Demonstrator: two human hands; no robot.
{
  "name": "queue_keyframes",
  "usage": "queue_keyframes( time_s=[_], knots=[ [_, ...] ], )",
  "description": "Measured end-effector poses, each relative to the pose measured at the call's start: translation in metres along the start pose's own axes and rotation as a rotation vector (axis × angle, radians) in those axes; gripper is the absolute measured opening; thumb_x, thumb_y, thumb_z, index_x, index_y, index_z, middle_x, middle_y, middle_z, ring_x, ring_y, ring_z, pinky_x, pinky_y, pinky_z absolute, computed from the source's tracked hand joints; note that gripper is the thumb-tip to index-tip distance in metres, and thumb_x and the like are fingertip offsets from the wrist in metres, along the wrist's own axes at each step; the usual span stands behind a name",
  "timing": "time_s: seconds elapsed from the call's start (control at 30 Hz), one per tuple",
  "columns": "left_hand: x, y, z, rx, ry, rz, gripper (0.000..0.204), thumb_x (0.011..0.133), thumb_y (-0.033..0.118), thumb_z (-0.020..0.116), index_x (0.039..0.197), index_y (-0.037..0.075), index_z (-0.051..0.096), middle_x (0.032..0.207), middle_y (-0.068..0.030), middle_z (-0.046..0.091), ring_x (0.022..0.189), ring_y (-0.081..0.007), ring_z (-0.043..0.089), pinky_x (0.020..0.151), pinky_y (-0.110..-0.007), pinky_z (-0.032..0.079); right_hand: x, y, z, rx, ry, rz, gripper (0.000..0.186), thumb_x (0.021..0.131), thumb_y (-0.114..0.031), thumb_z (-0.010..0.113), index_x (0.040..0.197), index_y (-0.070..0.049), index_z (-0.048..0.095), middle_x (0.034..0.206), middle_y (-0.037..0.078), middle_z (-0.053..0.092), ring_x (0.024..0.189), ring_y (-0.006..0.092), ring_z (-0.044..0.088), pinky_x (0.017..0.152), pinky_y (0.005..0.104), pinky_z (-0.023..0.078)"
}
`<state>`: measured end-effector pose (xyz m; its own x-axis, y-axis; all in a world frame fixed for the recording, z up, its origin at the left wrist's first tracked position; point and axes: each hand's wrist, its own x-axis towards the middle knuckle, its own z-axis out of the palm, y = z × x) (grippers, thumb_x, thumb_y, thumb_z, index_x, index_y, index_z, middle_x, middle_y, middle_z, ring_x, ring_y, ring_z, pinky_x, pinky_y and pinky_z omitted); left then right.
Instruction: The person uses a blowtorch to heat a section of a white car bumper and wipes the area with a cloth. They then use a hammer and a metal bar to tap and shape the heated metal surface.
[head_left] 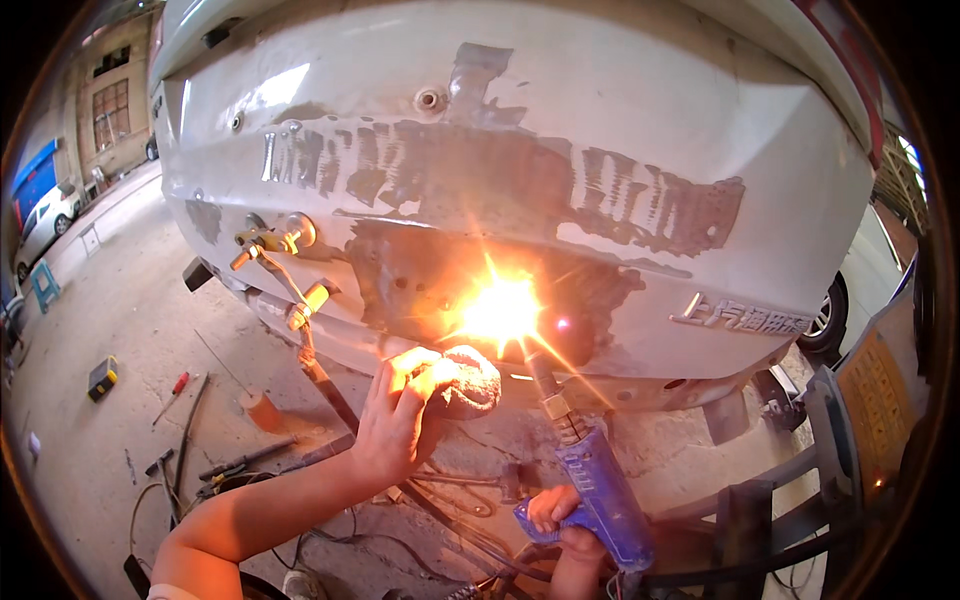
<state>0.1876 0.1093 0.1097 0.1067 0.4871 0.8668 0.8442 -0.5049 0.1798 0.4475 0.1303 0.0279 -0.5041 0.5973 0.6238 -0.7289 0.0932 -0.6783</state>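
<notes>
My right hand (555, 512) grips the handle of a blue pistol-shaped spot-welding gun (608, 492). The gun's metal tip points up at the car's rear panel (640, 120), where a glaring white-orange arc (500, 305) hides the contact point. Just below and left of the glare, my left hand (402, 405) is closed on a wadded, greyish cloth (470, 385). Around the arc the white paint is sanded away, leaving dark bare metal (385, 265). Farther left, a brass-coloured clamp (265, 243) with a cable is fixed to the panel.
Hand tools, a red-handled screwdriver (172, 395), a yellow-black tape measure (103, 378) and cables (400, 545) lie on the concrete floor at left and below. At right stands a machine with an orange panel (872, 390). A white car (45, 225) is parked far left.
</notes>
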Motion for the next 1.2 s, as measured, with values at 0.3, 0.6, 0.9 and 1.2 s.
queue_keyframes(
  time_s=[0.3, 0.6, 0.9, 1.2],
  knots=[
    [0.073, 0.019, 0.006, 0.157, 0.346, -0.028, 0.052, 0.067, 0.005, 0.071, 0.117, 0.018, 0.066, 0.113, -0.0137, 0.052, 0.099, -0.0319, 0.053, 0.085, -0.039, 0.046, -0.003, -0.02, 0.024, 0.041, 0.082, -0.118, 0.029, 0.075, -0.014, 0.062, 0.1, 0.0, 0.055, 0.071, 0.01, 0.051, 0.063, 0.0201, 0.05, 0.062, 0.0359, 0.042],
    [0.048, 0.01, 0.006, 0.292, 0.088, 0.157, 0.058, 0.066, 0.003, 0.062, 0.121, 0.022, 0.064, 0.111, -0.0121, 0.051, 0.099, -0.0308, 0.052, 0.084, -0.04, 0.046, -0.002, -0.027, 0.029, 0.037, 0.091, -0.187, 0.03, 0.074, -0.015, 0.064, 0.097, 0.001, 0.055, 0.067, 0.011, 0.051, 0.058, 0.0202, 0.049, 0.056, 0.0344, 0.042],
    [0.04, 0.008, 0.019, 0.324, 0.075, 0.234, 0.054, 0.069, 0.006, 0.063, 0.121, 0.021, 0.065, 0.106, -0.0115, 0.053, 0.095, -0.0298, 0.054, 0.083, -0.038, 0.047, -0.002, -0.033, 0.031, 0.038, 0.124, -0.202, 0.029, 0.077, -0.016, 0.065, 0.097, 0.001, 0.054, 0.067, 0.011, 0.051, 0.058, 0.02, 0.049, 0.055, 0.0341, 0.041],
    [0.087, 0.025, 0.008, 0.213, 0.349, 0.013, 0.067, 0.057, -0.009, 0.063, 0.12, 0.016, 0.065, 0.107, -0.0161, 0.051, 0.093, -0.0336, 0.053, 0.081, -0.04, 0.047, -0.005, -0.036, 0.03, 0.023, 0.128, -0.203, 0.029, 0.078, -0.017, 0.065, 0.098, 0.001, 0.053, 0.068, 0.012, 0.051, 0.058, 0.0205, 0.049, 0.058, 0.0368, 0.042]
  ],
)
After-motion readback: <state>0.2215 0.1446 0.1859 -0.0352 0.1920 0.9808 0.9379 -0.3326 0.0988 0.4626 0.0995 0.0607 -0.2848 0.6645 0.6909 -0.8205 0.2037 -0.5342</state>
